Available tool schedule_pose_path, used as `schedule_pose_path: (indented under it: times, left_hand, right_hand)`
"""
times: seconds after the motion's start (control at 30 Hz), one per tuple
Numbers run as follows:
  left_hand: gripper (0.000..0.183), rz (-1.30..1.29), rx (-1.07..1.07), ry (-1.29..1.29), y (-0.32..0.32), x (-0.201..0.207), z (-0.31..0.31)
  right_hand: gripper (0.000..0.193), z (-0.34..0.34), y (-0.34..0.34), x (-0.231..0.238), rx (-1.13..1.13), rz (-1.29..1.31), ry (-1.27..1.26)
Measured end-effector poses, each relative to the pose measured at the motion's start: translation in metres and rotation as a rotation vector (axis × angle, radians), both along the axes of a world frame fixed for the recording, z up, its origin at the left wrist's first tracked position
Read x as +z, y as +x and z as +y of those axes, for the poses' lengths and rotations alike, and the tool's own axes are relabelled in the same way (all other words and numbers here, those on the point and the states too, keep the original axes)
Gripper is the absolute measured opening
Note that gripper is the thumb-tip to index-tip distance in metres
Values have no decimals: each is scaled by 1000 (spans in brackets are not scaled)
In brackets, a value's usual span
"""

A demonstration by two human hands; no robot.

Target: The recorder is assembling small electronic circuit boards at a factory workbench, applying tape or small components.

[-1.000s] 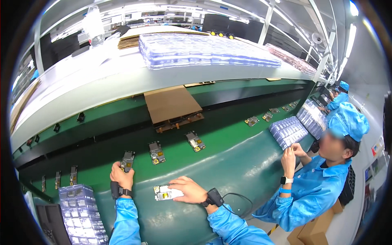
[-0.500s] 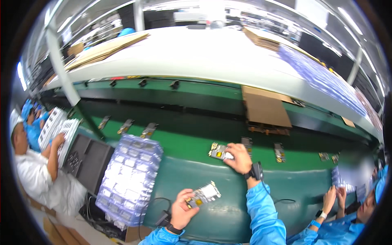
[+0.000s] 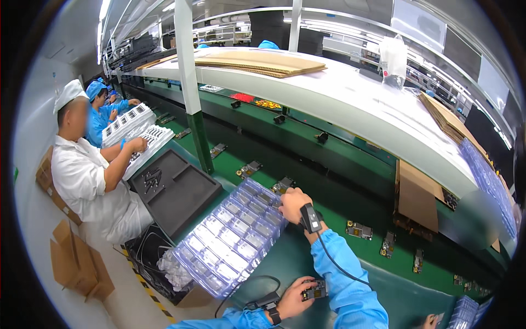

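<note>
My left hand (image 3: 295,300), low in the picture, has its fingers closed round a circuit board (image 3: 315,290) with dark and metallic parts, held over the green bench. Farther forward, my right hand (image 3: 295,205) is at the far right corner of a clear plastic blister tray (image 3: 226,244). Its fingers are bent in at the tray's edge, and what they hold there is hidden. The tray has rows of pockets with metallic pieces showing in them. Just beyond that hand another circuit board (image 3: 283,185) lies on the green belt.
More boards (image 3: 359,230) lie along the belt (image 3: 334,205). A black foam tray (image 3: 174,189) sits left of the blister tray, beside a co-worker in white (image 3: 90,175). A post (image 3: 198,131) and a white shelf (image 3: 350,104) stand behind. Another person's hand (image 3: 432,321) shows at lower right.
My view has swung left. My right hand has left a board on the belt and moved to the blister tray's corner. The left hand still holds its board, now turned differently.
</note>
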State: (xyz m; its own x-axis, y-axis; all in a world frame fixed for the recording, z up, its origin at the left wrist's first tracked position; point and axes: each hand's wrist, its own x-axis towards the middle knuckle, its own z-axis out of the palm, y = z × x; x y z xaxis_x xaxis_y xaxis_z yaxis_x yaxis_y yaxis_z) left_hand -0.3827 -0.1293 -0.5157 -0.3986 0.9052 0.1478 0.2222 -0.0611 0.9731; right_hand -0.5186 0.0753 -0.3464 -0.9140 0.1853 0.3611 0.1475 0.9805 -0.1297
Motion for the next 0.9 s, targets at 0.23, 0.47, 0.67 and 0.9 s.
schedule_pose_path:
  times: [0.23,0.47,0.67,0.9]
  left_hand:
    - [47,106,83,97,5,11,6]
    - [32,6,309,160,0,11,1]
    - [36,89,195,166,2,1,12]
    - [43,-1,106,124,27,46,26]
  right_hand:
    - [19,14,-17,2,-24,-68,-43]
    - [23,-3,123,16,335,306,-429]
    - [28,-60,265,-63,184,113,-1040]
    - [40,-75,312,-77,94,398,-733]
